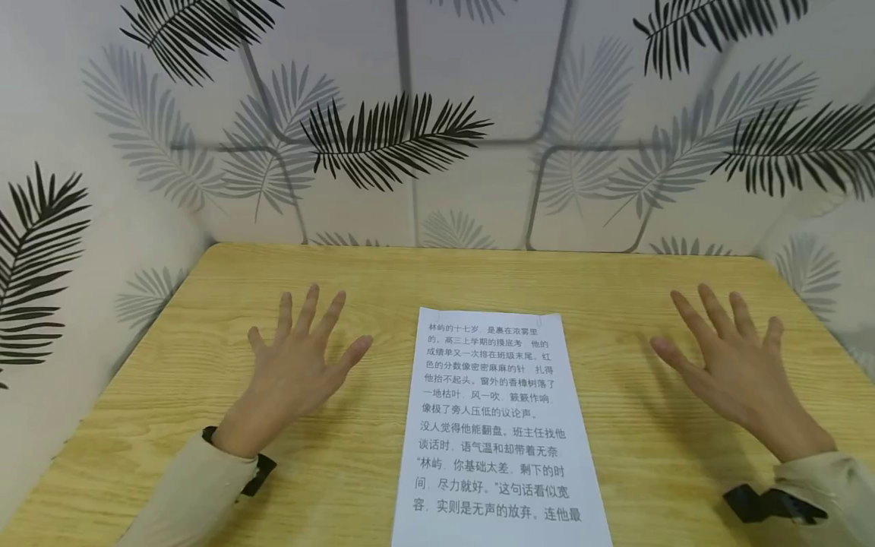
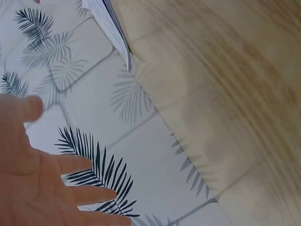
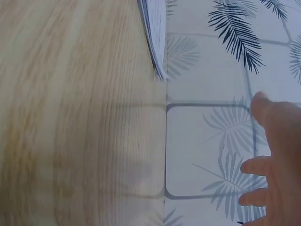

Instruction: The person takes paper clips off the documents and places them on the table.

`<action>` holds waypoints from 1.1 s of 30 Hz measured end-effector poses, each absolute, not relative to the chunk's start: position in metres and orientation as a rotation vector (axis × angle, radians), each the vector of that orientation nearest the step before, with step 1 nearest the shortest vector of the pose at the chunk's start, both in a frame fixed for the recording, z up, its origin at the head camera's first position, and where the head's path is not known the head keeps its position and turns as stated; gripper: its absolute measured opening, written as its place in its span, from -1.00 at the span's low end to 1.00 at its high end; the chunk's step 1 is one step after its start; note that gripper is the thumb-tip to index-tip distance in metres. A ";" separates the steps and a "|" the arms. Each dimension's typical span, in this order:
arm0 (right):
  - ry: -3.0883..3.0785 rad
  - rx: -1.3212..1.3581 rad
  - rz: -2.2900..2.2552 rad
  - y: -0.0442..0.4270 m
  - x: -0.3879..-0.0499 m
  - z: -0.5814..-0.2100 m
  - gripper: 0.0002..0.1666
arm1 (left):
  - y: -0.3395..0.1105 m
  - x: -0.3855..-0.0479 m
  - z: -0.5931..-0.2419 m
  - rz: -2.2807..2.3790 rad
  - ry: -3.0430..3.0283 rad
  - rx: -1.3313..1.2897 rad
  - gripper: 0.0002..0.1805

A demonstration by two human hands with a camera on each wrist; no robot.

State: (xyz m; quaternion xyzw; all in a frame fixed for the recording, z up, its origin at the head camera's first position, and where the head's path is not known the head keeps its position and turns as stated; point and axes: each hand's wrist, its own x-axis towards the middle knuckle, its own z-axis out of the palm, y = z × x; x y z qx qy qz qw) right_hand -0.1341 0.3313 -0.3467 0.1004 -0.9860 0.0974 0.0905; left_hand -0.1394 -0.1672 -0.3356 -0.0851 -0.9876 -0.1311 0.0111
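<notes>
A stack of white paper sheets [image 1: 492, 425] printed with lines of Chinese text lies in the middle of the wooden table, its near end cut off by the head view's lower edge. To its left, my left hand [image 1: 294, 372] hovers over the table with fingers spread and holds nothing. My right hand [image 1: 734, 376] is held the same way on the other side, apart from the paper. Both wrist views show the edge of the stack [image 2: 112, 28], which has several layers, and the bare left palm [image 2: 42, 179] and right fingers [image 3: 277, 160] touch nothing.
The light wooden table [image 1: 328, 266] ends at a wall [image 1: 465, 205] covered with a black and grey leaf pattern. Dark straps [image 1: 258, 475] sit around both wrists, over light sleeves [image 1: 194, 494].
</notes>
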 end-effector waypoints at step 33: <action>-2.778 0.034 1.968 0.245 -0.136 -0.376 -0.41 | -0.114 -0.175 -0.370 -2.504 -2.742 -0.265 -0.44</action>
